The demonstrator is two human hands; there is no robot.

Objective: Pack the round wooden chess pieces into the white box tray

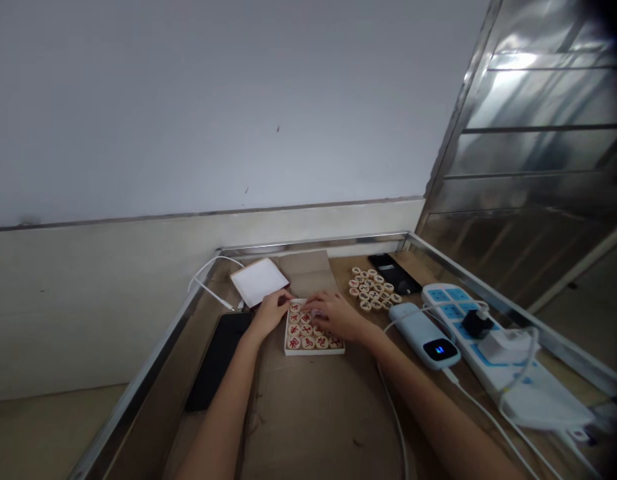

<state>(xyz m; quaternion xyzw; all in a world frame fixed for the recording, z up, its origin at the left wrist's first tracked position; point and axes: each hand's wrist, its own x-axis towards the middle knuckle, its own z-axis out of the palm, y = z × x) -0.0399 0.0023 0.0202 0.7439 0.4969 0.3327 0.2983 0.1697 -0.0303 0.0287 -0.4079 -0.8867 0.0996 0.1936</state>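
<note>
A small white box (314, 353) sits on the cardboard, filled with rows of round Chinese chess pieces (308, 343) bearing red characters. At its upper left corner, my left hand (273, 311) grips the rim with bent fingers. My right hand (337, 316) reaches over the upper right of the box, fingers curled down onto a piece there. That hand covers several pieces, so the upper right part of the box is hidden. Right of the box lies a loose cluster of chess pieces (374, 295), mostly with dark characters.
A white box lid (260, 282) and a black phone (218, 360) lie on the left. Another dark phone (394, 273) is at the back right. A light blue power bank (422, 335), a white power strip (508, 373) and trailing cables line the right. A metal rim (313, 245) edges the table.
</note>
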